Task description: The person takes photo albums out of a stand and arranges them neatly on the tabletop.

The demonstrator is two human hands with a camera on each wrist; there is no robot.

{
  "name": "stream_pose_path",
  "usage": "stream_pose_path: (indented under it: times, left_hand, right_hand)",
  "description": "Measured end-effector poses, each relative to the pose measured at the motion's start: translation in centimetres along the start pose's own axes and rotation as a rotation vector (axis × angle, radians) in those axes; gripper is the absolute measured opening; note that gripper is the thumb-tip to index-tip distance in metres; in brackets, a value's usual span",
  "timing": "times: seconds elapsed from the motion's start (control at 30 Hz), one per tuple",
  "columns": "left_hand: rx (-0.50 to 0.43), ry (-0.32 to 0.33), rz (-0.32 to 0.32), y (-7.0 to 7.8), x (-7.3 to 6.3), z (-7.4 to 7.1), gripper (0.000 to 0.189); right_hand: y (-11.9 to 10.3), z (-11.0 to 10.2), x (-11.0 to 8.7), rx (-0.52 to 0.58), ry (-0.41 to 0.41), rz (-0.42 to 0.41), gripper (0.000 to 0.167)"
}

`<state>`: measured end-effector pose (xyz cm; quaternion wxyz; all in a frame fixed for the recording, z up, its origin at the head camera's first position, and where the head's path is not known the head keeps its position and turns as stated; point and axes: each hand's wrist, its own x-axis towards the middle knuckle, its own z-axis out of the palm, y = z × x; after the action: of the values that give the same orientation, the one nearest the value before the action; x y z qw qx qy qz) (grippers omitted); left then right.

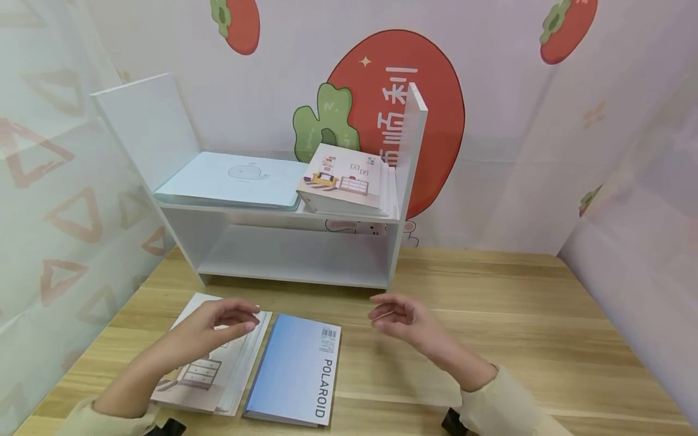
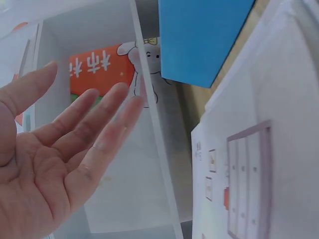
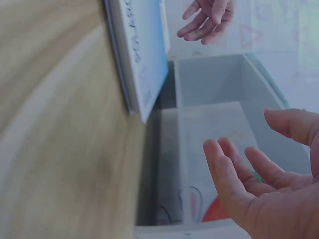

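Handling books at a shelf seems to be the work here, and this looks like a pause between grasps. The wooden table (image 1: pixel 523 363) carries everything, with the white shelf (image 1: pixel 300 254) standing toward its back left. On the upper tier lies a pale-blue whale-print folder (image 1: pixel 234 181), and beside it, near the right side panel (image 1: pixel 412 145), a tilted illustrated book (image 1: pixel 343 181) rests over other white volumes. In front of the shelf, on the table, lie a white illustrated book (image 1: pixel 199 387) and, just to its right, the blue POLAROID book (image 1: pixel 294 369).

Both hands hold nothing and are well apart, fingers loosely bent: the left hand (image 1: pixel 199 330) hovers over the white illustrated book, the right hand (image 1: pixel 411 327) over bare wood right of the POLAROID book.

Picking up either book would probably call for lowering the hands to its edges. The narrow gap between the two leaves fingers little room there. The upper tier is largely taken up, and the upright side panels would limit any approach from the sides.
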<state>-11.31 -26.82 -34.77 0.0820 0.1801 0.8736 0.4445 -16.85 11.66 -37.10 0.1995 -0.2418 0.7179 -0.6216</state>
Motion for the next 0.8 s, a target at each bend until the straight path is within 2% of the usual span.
stream_pose_path:
  times: [0.17,0.23,0.37,0.57,0.7,0.8]
  left_hand:
    - [0.093,0.172,0.068,1.1,0.9,-0.3,0.023]
    - [0.104,0.234,0.087,1.5,1.2,-0.4,0.024]
    - [0.056,0.335,0.155,2.4,2.2,-0.5,0.026]
    - [-0.002,0.493,0.274,4.1,3.8,-0.8,0.024]
    - [-0.044,0.585,0.310,5.5,5.1,-0.8,0.025]
    - [-0.065,0.649,0.313,6.4,6.2,-0.7,0.027]
  right_hand:
    - [-1.4,-1.2,-0.1,-0.043,0.138,-0.050,0.045]
    - [-1.9,-1.6,-0.1,-0.063,0.192,-0.060,0.043]
    - [-3.0,-2.0,0.1,-0.099,0.304,-0.115,0.039]
    - [-4.7,-2.3,0.7,-0.159,0.435,-0.280,0.033]
    - [-5.6,-2.3,1.4,-0.187,0.492,-0.373,0.033]
    - [-6.2,-2.2,1.8,-0.201,0.516,-0.418,0.035]
